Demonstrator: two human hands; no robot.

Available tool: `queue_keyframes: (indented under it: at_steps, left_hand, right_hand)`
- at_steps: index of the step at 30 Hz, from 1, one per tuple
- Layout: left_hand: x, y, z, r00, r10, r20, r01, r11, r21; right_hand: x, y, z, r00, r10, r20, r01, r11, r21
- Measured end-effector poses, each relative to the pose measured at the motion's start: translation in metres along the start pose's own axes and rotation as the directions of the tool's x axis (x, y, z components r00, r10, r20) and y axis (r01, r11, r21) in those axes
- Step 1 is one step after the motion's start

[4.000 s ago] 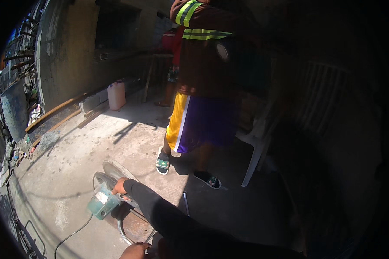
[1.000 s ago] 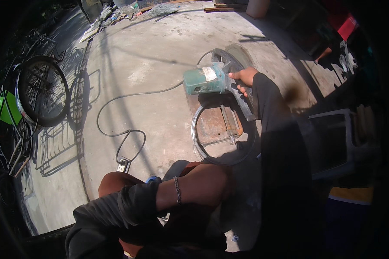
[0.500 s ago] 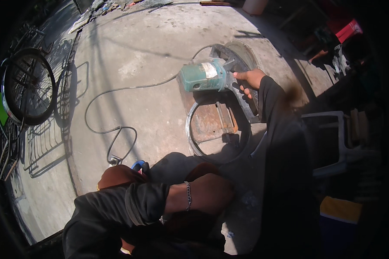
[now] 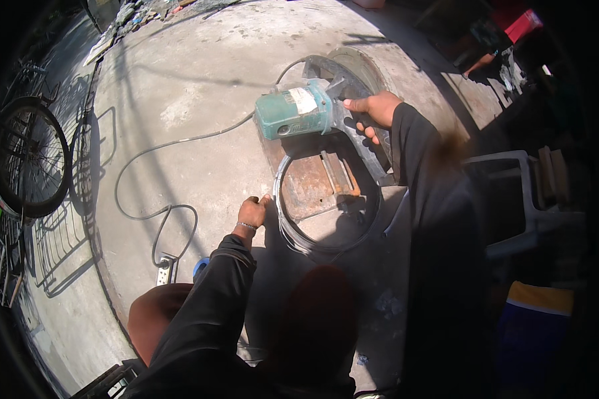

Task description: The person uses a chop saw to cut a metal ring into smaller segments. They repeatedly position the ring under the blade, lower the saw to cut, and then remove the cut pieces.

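Note:
My right hand (image 4: 376, 114) is closed around the black handle of a cut-off saw (image 4: 293, 112) with a green motor and a rusty base plate. The saw's round disc guard lies on its far side. A coil of thin grey wire (image 4: 281, 216) is on the concrete around part of the base plate. My left hand (image 4: 253, 213), with a chain bracelet at the wrist, is low beside the coil's left edge. Its fingers look curled in, and their tips are hidden. I cannot tell whether they touch the wire.
The saw's power cord (image 4: 140, 156) loops across the concrete to a white power strip (image 4: 166, 271). A bicycle wheel (image 4: 28, 156) and metal racks stand at the left. A white plastic chair (image 4: 512, 199) lies in shadow at the right, and rubble (image 4: 130, 16) is heaped far left.
My left arm, bent across my lap before, has stretched forward, and its hand has come to the wire coil's left edge. My right hand stays on the saw handle. The view has shifted slightly.

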State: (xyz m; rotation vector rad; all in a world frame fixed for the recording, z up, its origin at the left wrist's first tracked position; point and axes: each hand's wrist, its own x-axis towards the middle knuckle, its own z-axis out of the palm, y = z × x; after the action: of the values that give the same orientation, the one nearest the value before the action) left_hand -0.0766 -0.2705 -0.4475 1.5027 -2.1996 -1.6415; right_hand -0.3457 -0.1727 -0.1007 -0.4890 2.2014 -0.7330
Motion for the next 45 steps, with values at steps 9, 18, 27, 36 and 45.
queue_keyframes:
  at_steps: [9,18,27,36,45]
  left_hand:
    - [-0.018,0.000,0.042,0.999,0.034,-0.031,-0.032,0.998,0.055]
    - [-0.024,0.019,0.046,0.996,0.027,-0.087,-0.007,0.976,0.216]
    - [-0.025,0.022,0.042,0.999,0.009,-0.050,0.001,0.980,0.198]
    - [-0.028,0.028,0.038,0.999,-0.026,-0.035,0.032,0.979,0.203]
    - [-0.022,0.022,0.035,1.000,0.006,-0.030,0.001,0.969,0.248]
  right_hand:
    - [-0.001,-0.003,0.001,1.000,-0.009,0.008,0.009,1.000,0.000]
    - [0.004,-0.001,0.000,1.000,-0.018,0.022,0.018,1.000,0.004]
    - [0.006,0.000,-0.002,1.000,-0.019,0.021,0.021,0.998,-0.054]
    - [0.004,-0.003,-0.002,1.000,-0.018,0.011,0.018,1.000,-0.017]
    - [0.004,-0.008,0.002,1.000,-0.008,-0.002,0.008,0.999,0.033]
